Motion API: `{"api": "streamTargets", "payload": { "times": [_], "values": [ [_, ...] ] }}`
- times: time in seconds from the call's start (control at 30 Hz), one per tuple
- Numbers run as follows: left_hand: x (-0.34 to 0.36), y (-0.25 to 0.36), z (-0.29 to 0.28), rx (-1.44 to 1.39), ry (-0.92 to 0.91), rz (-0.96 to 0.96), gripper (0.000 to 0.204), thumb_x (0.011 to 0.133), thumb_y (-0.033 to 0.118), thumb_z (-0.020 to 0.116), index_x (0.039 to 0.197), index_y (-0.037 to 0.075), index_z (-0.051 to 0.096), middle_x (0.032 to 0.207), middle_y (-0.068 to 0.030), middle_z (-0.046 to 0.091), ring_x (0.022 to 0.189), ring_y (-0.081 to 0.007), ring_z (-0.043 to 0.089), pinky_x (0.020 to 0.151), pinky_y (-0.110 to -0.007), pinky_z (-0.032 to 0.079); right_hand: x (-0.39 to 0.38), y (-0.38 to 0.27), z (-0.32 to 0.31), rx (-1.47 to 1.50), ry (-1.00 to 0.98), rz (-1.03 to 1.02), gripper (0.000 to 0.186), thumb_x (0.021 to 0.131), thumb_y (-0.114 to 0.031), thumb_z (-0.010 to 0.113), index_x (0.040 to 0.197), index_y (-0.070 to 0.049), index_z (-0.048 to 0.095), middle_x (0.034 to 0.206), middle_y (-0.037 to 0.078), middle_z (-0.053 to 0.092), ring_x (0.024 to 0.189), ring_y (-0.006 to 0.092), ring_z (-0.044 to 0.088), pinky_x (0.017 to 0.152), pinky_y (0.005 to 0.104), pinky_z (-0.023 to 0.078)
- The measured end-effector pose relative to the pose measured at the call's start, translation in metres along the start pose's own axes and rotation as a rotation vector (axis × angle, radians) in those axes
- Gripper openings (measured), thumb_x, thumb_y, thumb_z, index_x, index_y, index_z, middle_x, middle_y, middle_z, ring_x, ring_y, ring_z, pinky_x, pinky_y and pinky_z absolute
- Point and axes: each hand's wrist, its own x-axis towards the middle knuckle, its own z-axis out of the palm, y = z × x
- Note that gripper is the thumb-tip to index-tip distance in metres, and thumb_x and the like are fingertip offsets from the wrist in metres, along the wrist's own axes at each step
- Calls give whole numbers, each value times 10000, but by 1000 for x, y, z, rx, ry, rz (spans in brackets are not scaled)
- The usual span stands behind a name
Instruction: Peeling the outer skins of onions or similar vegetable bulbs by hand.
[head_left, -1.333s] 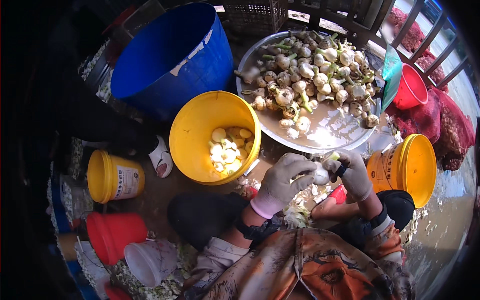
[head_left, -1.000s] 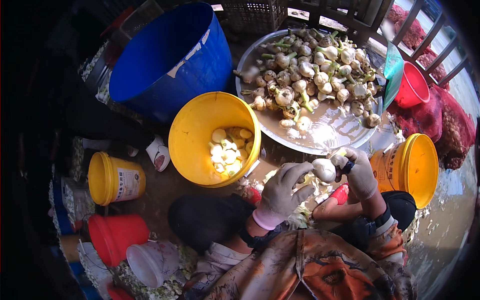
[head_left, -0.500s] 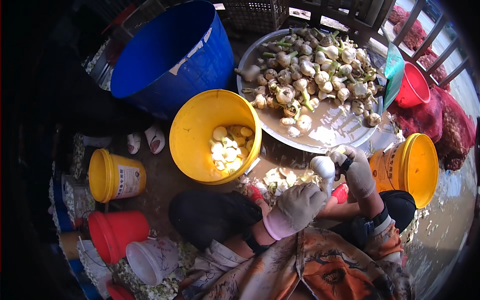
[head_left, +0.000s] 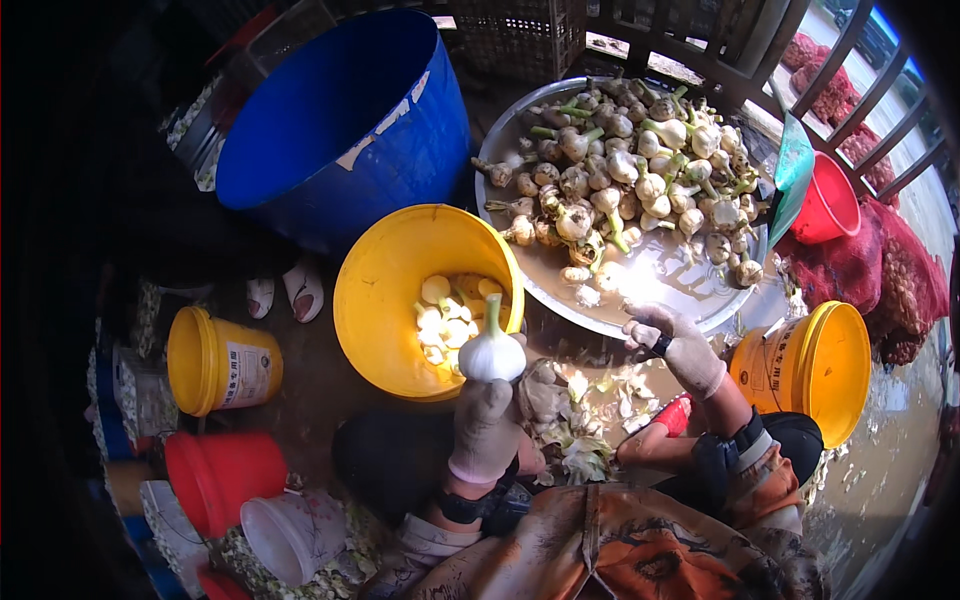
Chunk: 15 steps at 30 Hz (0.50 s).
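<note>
My left hand (head_left: pixel 484 432), in a pale, dirty glove, grips a white garlic bulb (head_left: pixel 492 356) whose cut green stem points up. The bulb is over the near rim of a large yellow bucket (head_left: pixel 372 285), which holds several cleaned garlic bulbs (head_left: pixel 442 322). My right hand (head_left: pixel 688 352), also gloved, is closed near the basin's front edge. A small black thing (head_left: pixel 661 345) shows at its fingers; its kind I cannot make out. Beyond both hands, a wide metal basin (head_left: pixel 700 287) of muddy water bears a heap of unpeeled garlic (head_left: pixel 620 170).
Garlic peelings (head_left: pixel 590 425) litter the ground between my legs. A big blue tub (head_left: pixel 400 165) stands at the far left. A smaller yellow bucket (head_left: pixel 785 365) tilts at the right, near red mesh sacks (head_left: pixel 905 265). Yellow, red (head_left: pixel 235 475) and white buckets line the left.
My left hand has swung left with the garlic bulb, from beside my right hand to the large yellow bucket. The hands are now apart; the bulb's outer skin looks cleaner.
</note>
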Motion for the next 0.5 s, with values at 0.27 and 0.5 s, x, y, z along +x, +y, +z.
{"api": "streamTargets", "payload": {
  "times": [0.27, 0.5],
  "values": [
    [25, -42, -16, 417, -233, -326, 571, 918, 474, 581, 1275, 34, 512, 844, -66, 617, 667, -92, 552, 618, -210, 441, 168, 100, -27, -826, 545, 77, 435, 743, -194, 700, 1109, -29, 532, 1011, 246, 641, 950, 416, 616, 856, 426, 491],
    [37, -63, -12, 461, -156, -272, 402, 909, 243, 636, 1216, 7, 529, 860, -75, 631, 724, -95, 580, 648, -236, 483, 139, 110, -60, -746, 332, 27, 683, 713, -226, 808, 1273, 25, 509, 948, 154, 663, 868, 237, 633, 780, 340, 512]
  ]
}}
